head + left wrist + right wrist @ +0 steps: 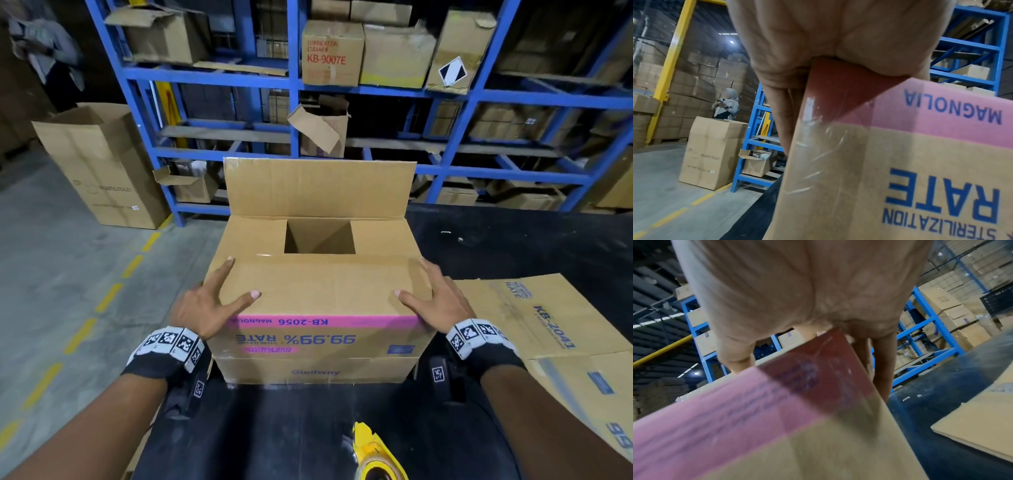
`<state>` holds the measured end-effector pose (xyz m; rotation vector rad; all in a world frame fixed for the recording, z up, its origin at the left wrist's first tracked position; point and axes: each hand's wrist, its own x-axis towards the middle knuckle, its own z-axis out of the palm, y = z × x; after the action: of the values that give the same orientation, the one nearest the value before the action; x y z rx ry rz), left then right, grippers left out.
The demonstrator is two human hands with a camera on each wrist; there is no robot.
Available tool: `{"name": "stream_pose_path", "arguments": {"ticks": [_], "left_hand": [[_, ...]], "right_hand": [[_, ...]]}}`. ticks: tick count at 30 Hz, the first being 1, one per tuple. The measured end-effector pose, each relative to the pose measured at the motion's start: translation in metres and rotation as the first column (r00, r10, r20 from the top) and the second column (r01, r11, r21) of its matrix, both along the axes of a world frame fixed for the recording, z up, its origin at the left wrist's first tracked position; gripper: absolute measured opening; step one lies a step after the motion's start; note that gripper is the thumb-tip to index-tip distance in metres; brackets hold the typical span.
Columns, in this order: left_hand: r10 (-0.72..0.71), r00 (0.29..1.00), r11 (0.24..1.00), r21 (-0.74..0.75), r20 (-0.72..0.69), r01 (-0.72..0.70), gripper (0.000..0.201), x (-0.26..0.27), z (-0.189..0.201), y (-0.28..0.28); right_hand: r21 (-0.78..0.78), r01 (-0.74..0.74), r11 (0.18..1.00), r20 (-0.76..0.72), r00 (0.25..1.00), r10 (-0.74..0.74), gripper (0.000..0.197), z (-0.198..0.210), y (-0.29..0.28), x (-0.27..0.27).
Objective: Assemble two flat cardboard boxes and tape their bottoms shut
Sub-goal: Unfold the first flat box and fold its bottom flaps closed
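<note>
While both hands (209,305) press flaps, box (318,342) bottom stays hidden.

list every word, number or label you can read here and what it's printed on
"KB-2056 MAGNOLIA", "99.99% RATE", "STERILIZATION", "Glodwny": upside down on the box being assembled.
"KB-2041", "RATE": flat box to its right.
"LUBRICATION CLEANER KB-9007E": carton on the shelf.
"PLASTIC TOILET": tall box on the floor.
Pink sticker, small blue labels and wristband codes: too small or blurred to read.

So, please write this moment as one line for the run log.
step: folding flaps | left hand: flat on near flap | right hand: flat on near flap | box: far flap up, centre gap open | flat box: lying right | tape: none yet
</note>
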<state>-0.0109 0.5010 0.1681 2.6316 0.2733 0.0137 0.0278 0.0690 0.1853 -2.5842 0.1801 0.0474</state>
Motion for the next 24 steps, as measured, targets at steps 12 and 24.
{"name": "stream_pose_path", "arguments": {"ticks": [12,24], "left_hand": [[0.05,0.999,0.999,-0.007,0.014,-0.049,0.101,-0.007,-0.004,-0.001],[0.019,0.998,1.0,0.016,-0.064,-0.018,0.11,0.008,0.0,0.007]], "right_hand": [[-0.331,-0.153,0.931,0.18,0.959,0.221,0.109,0.111,0.019,0.205],[-0.334,-0.274,0.902,0.089,0.943,0.32,0.094,0.083,-0.007,0.114]]}}
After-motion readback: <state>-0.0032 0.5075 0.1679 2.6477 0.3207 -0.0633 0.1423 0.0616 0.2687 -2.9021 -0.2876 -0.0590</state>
